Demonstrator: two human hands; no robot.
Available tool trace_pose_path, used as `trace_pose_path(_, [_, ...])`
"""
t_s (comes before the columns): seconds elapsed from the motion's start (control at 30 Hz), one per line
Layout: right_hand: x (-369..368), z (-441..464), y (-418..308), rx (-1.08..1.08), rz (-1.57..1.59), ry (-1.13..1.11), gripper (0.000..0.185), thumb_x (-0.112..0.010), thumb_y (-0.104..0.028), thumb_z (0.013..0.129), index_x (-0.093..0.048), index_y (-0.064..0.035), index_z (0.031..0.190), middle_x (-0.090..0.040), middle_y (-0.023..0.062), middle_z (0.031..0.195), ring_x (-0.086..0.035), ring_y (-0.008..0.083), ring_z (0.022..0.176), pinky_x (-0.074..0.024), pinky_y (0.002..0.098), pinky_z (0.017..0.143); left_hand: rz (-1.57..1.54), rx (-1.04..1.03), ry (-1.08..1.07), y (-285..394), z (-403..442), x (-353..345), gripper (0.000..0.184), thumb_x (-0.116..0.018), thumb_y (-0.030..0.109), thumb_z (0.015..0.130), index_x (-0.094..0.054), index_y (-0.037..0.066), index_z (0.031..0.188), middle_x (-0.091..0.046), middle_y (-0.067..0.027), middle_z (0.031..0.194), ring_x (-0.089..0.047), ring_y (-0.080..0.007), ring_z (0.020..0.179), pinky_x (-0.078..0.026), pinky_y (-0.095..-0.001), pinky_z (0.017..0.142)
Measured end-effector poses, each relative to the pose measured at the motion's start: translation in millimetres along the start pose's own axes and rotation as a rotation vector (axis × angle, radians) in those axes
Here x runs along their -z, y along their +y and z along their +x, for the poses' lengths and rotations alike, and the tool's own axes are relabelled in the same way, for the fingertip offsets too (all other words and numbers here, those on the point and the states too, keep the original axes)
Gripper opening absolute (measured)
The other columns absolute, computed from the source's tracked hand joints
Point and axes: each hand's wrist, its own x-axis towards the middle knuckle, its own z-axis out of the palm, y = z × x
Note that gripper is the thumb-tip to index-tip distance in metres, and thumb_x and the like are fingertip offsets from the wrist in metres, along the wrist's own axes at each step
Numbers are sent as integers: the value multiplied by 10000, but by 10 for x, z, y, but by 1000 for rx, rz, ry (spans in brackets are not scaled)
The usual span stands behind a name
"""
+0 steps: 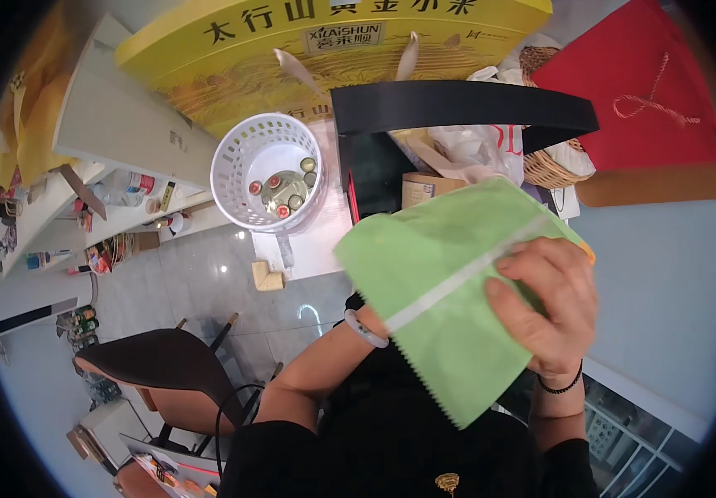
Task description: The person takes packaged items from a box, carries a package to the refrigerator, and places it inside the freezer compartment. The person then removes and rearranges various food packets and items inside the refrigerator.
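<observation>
A light green paper bag point(449, 274) with a zigzag-cut edge and a pale strip across it is held up in front of me, tilted. My right hand point(553, 295) grips its right side, fingers bent over the front face. My left forearm reaches behind the bag, with a pale bangle point(366, 329) at the wrist; the bag hides that hand's fingers. Just beyond the bag stands a black box with a broad handle point(457, 106), holding a brown packet point(418, 191) and other packaging.
A white perforated basket point(224, 187) holds several small lidded items. Behind stands a large yellow gift box point(233, 79). To the right are a wicker basket point(553, 166) and a red bag point(632, 91). A brown chair point(159, 357) and cluttered shelves point(126, 220) are at left.
</observation>
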Motion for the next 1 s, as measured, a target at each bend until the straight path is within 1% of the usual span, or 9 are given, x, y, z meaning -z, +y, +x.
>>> trace_pose_path(0.17, [47, 139, -158, 222, 121, -58, 270, -640, -119, 599, -652, -80, 865, -597, 66, 898, -580, 257, 847, -464, 378, 711, 82, 20, -6, -86, -142, -47, 254, -625, -2, 682, -612, -1, 935, -578, -175, 1107, -557, -357, 1015, -445, -452, 870])
trace_pose_path(0.4, [-594, 270, 677, 120, 383, -154, 245, -678, -135, 652, -669, -65, 886, -614, 77, 898, -589, 256, 836, -470, 373, 751, 182, 24, -15, -189, -303, -86, 204, -616, -15, 698, -602, -6, 902, -582, -169, 1109, -561, -355, 1003, -452, -444, 852])
trace_pose_path(0.5, [-855, 378, 869, -135, 745, -119, 244, -668, -101, 673, -674, -25, 905, -627, 114, 931, -599, 270, 889, -471, 361, 786, 122, 35, -39, -186, -151, 24, 134, -605, -31, 729, -553, -34, 853, -560, -193, 1141, -553, -361, 1032, -452, -408, 866])
trace_pose_path(0.6, [-1149, 331, 1190, -306, 585, -171, 250, -629, -21, 703, -653, -25, 952, -625, 160, 1057, -598, 319, 970, -460, 349, 845, -12, 84, 12, -236, -100, 30, 79, -573, -30, 796, -499, -57, 791, -530, -220, 1197, -555, -323, 1050, -443, -341, 879])
trace_pose_path(0.67, [-1253, 228, 1277, -541, 371, -72, 307, -617, -40, 727, -627, -9, 1033, -614, 194, 1079, -603, 323, 970, -459, 348, 855, -260, 353, 45, -202, -40, 125, 67, -552, -15, 829, -512, -64, 808, -527, -210, 1218, -557, -262, 1044, -433, -309, 871])
trace_pose_path(0.7, [-1217, 176, 1286, -516, 370, 38, 346, -620, -71, 749, -596, 12, 1085, -624, 201, 1034, -615, 314, 940, -473, 354, 837, -243, 311, 124, -224, -6, 123, 85, -556, 19, 853, -523, -44, 807, -582, -141, 1146, -564, -163, 859, -447, -259, 731])
trace_pose_path(0.8, [-910, 10, 1261, -574, 476, 70, 310, -613, -77, 766, -601, 15, 1062, -632, 186, 993, -618, 293, 917, -481, 349, 804, -376, 532, 249, -158, 129, 244, 100, -559, 65, 876, -555, -33, 857, -591, -80, 1030, -533, -116, 818, -434, -241, 720])
trace_pose_path(0.97, [-480, -290, 977, -473, 588, 30, 292, -645, -108, 769, -597, 34, 1019, -630, 159, 941, -615, 274, 888, -473, 334, 777, -470, 404, 428, 56, 497, 457, 116, -570, 104, 889, -571, -12, 877, -553, -11, 846, -476, -68, 760, -410, -212, 702])
trace_pose_path(1.0, [-472, -355, 939, -429, 602, 17, 378, -679, -156, 757, -578, 35, 1067, -620, 160, 996, -605, 271, 929, -463, 328, 808, -483, 350, 440, 129, 537, 487, 116, -572, 108, 890, -571, -7, 876, -540, 2, 800, -463, -60, 741, -404, -205, 693])
